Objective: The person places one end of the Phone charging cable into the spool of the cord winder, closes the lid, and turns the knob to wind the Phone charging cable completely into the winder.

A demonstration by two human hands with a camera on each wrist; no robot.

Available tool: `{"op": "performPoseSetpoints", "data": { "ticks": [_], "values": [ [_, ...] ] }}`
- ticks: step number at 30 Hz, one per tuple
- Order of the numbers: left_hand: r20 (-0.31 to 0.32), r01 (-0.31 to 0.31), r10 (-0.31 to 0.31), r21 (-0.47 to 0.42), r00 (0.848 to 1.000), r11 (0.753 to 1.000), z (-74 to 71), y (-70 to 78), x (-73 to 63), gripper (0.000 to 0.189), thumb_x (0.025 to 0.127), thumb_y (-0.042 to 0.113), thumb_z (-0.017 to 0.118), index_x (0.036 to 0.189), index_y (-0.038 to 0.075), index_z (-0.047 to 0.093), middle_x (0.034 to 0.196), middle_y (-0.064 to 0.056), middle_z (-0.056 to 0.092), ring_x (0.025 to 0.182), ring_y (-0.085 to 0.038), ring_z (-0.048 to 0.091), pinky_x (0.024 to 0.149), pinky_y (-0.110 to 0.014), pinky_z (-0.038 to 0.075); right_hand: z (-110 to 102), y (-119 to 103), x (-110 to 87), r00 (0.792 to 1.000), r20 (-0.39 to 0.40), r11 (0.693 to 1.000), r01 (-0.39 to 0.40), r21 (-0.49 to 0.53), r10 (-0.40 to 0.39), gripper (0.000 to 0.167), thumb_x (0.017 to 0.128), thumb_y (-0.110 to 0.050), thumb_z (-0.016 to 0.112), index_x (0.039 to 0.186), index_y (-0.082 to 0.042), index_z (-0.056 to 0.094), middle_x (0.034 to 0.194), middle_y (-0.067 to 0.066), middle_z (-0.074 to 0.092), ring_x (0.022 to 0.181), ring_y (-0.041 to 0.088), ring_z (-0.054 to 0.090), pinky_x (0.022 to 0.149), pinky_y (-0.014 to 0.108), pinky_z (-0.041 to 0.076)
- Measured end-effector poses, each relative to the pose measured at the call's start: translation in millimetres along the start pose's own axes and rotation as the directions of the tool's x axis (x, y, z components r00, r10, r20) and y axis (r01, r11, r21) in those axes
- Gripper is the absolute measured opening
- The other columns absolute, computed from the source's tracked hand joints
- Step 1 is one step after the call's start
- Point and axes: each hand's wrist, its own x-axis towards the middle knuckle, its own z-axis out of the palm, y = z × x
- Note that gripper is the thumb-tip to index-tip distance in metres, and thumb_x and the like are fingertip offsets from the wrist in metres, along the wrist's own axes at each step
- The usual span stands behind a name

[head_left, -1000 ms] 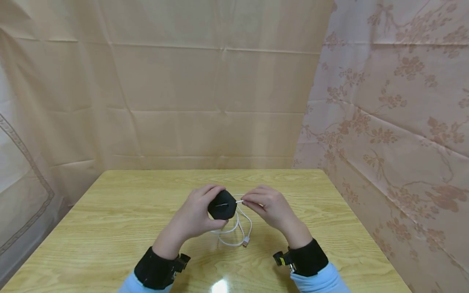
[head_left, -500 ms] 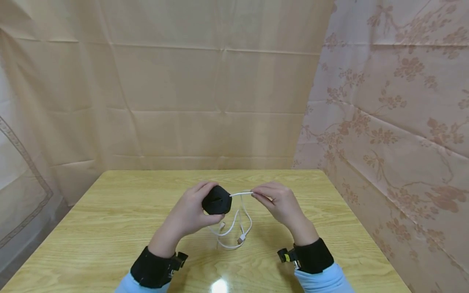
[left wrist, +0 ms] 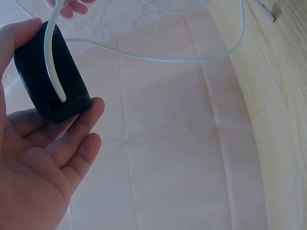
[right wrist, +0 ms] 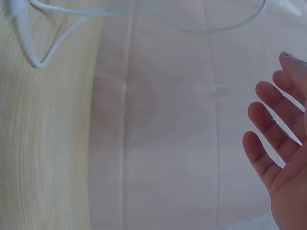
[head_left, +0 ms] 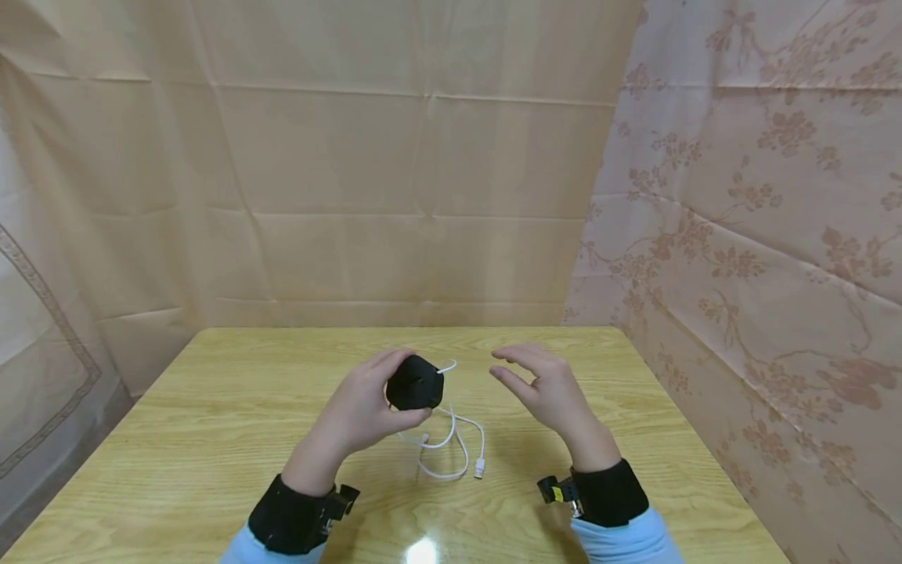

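My left hand [head_left: 359, 411] holds a black polygonal block [head_left: 416, 384] up above the table, thumb below and fingers over the top. A white cable [left wrist: 53, 62] comes out of the block's side and makes a small loop there, as the left wrist view shows. The rest of the white USB cable [head_left: 461, 468] hangs down in loose coils under the block, with its plug [head_left: 479, 468] at the lower right. My right hand [head_left: 553, 392] is to the right of the block, apart from it, its fingers and thumb spread with nothing between them.
A light wood-grain table [head_left: 282, 392] lies under both hands. Behind it hangs a beige curtain [head_left: 395, 196], and a pink floral curtain [head_left: 740, 235] runs down the right side. Both wrists wear black bands [head_left: 609, 493] with small cameras.
My right hand pulled the white cable rightward from the block, then let it go and opened. The freed cable curled back into a short loop, and the left hand shifted slightly left and up.
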Motion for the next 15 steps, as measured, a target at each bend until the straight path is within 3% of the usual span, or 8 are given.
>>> {"op": "performPoseSetpoints", "data": {
  "ticks": [6, 10, 15],
  "values": [
    [-0.026, -0.009, 0.009, -0.007, 1.0, 1.0, -4.2, -1.6, 0.5, 0.072, 0.072, 0.033, 0.093, 0.133, 0.009, 0.063, 0.124, -0.003, 0.067, 0.108, -0.023, 0.06, 0.088, -0.046, 0.052, -7, 2, 0.4, 0.998, -0.036, 0.997, -0.058, 0.056, 0.06, 0.033, 0.089, -0.008, 0.078, 0.122, -0.005, 0.072, 0.115, 0.006, 0.072, 0.101, 0.024, 0.066, 0.071, 0.038, 0.056],
    [-0.025, 0.046, -0.047, -0.038, 0.999, 0.998, -7.9, -2.4, 0.3, 0.072, 0.074, 0.035, 0.092, 0.134, 0.008, 0.063, 0.128, -0.005, 0.066, 0.115, -0.026, 0.056, 0.092, -0.05, 0.05, -8, 2, 1.8, 0.995, -0.025, 0.989, -0.097, 0.107, 0.101, 0.036, 0.091, -0.009, 0.077, 0.126, -0.005, 0.069, 0.118, 0.006, 0.071, 0.103, 0.023, 0.065, 0.074, 0.038, 0.056],
    [-0.016, 0.103, -0.105, -0.095, 0.994, 0.99, -13.0, -8.0, 0.4, 0.07, 0.077, 0.033, 0.09, 0.135, 0.007, 0.062, 0.129, -0.006, 0.066, 0.114, -0.026, 0.059, 0.092, -0.05, 0.05, -8, 2, 2.4, 0.984, 0.044, 0.968, -0.177, 0.178, 0.172, 0.044, 0.093, -0.014, 0.077, 0.134, -0.007, 0.063, 0.124, 0.007, 0.068, 0.11, 0.022, 0.062, 0.085, 0.046, 0.054]
  ]
}}
